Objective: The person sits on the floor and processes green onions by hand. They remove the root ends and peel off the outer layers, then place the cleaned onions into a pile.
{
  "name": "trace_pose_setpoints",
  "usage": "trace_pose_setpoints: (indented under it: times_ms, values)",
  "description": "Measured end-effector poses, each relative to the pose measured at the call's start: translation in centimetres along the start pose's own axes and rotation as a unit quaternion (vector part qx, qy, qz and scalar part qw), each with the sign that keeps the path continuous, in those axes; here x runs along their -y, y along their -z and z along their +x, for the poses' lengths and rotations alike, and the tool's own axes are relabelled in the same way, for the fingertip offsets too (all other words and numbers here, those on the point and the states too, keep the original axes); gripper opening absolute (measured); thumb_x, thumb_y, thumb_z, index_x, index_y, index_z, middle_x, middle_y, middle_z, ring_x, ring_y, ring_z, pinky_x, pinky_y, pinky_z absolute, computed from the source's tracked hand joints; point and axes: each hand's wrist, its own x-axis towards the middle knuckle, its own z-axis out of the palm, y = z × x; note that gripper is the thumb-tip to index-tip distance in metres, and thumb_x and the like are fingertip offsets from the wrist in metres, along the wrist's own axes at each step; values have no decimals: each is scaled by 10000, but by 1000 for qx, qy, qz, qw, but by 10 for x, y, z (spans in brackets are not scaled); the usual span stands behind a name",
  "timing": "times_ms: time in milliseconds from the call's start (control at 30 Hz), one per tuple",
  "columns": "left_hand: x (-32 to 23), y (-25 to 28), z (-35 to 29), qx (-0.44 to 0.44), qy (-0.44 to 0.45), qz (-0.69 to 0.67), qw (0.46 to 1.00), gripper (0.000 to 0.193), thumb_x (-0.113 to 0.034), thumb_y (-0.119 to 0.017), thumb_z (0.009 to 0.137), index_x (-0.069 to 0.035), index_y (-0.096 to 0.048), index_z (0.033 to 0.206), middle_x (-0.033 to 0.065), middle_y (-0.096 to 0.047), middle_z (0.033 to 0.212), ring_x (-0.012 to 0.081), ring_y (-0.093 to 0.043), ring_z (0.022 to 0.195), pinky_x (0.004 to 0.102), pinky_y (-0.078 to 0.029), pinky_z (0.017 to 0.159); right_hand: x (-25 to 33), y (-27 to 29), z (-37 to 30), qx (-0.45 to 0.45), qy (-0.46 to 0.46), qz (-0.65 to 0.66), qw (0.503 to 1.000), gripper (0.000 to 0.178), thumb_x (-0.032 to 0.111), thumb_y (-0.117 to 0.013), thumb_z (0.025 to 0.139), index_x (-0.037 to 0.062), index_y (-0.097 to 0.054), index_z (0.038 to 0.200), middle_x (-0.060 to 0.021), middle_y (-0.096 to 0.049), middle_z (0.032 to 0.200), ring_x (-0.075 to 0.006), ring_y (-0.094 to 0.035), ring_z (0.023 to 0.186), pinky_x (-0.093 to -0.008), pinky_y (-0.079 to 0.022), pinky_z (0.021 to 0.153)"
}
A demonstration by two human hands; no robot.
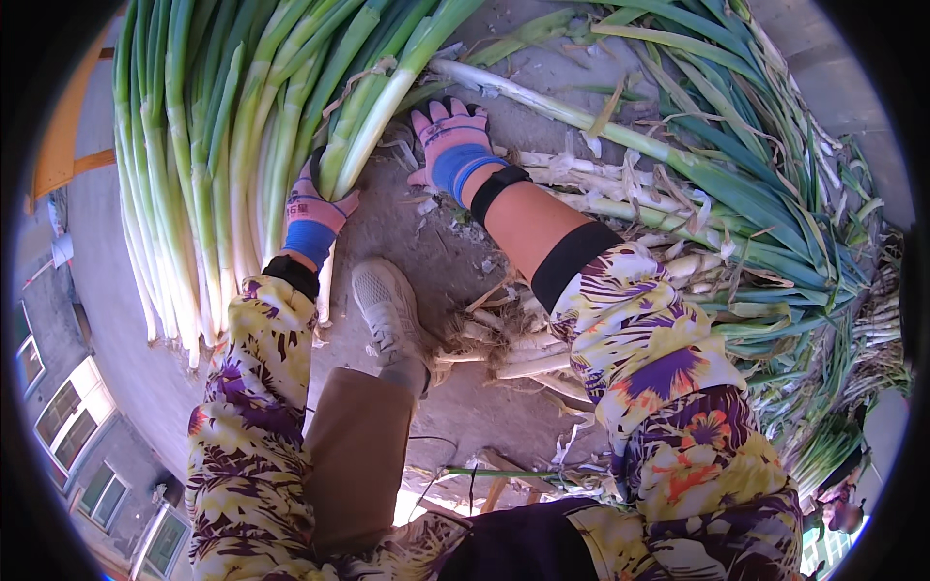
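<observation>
A large bunch of long green onions lies at the left, white root ends toward me and green leaves running away. My left hand, in a pink glove with a blue cuff, is closed around stalks at the bunch's right edge; part of its grip is hidden. My right hand, gloved the same way, reaches out with fingers apart and nothing visible in it. It is low over the ground, beside the white end of a single long green onion. Whether it touches the ground I cannot tell.
More green onions, with dirty roots and dry outer skins, lie heaped at the right. Peeled scraps and soil litter the concrete ground. My shoe stands between the piles. Building windows show at the far left.
</observation>
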Motion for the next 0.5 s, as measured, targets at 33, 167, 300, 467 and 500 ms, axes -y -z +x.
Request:
trace_pose_setpoints:
  times_ms: [33,167,300,467,500]
  values:
    - [-2,5,-3,-10,-9,-29,999,777,-204,-776,627,12,-413,1279,159,-584,1114,241,-567,1008,315,-436,894,0,1,-1,-6,2,7,1000,882,557,-725,620,152,-385,1326,-88,-427,1302,-300,-351,1253,-553,-292,988]
    - [6,19,-1,7,20,-128,992,733,-179,-773,602,-13,-464,1246,143,-594,1094,217,-571,987,306,-443,880,-1,22,0,-12,53,27,998,823,560,-711,621,134,-445,1273,-108,-474,1259,-292,-391,1213,-437,-341,966]
    - [-2,22,1,-1,9,-106,994,710,-171,-766,617,-8,-467,1240,132,-600,1077,202,-570,964,299,-445,869,11,23,30,-82,128,-81,985,834,558,-719,610,140,-445,1277,-112,-452,1284,-299,-377,1225,-449,-289,1003]
    - [-2,27,-1,1,28,-93,995,688,-178,-769,619,-4,-484,1220,130,-609,1052,198,-575,946,298,-449,858,13,14,42,13,184,-173,967,786,510,-735,624,210,-449,1292,-92,-416,1341,-307,-357,1262,-485,-250,1048]
    - [-3,25,0,6,30,-99,995,682,-178,-769,620,-5,-488,1217,130,-610,1049,197,-577,945,297,-449,857,7,11,39,23,195,-151,969,677,458,-723,658,211,-490,1244,-78,-449,1290,-293,-403,1214,-460,-312,999]
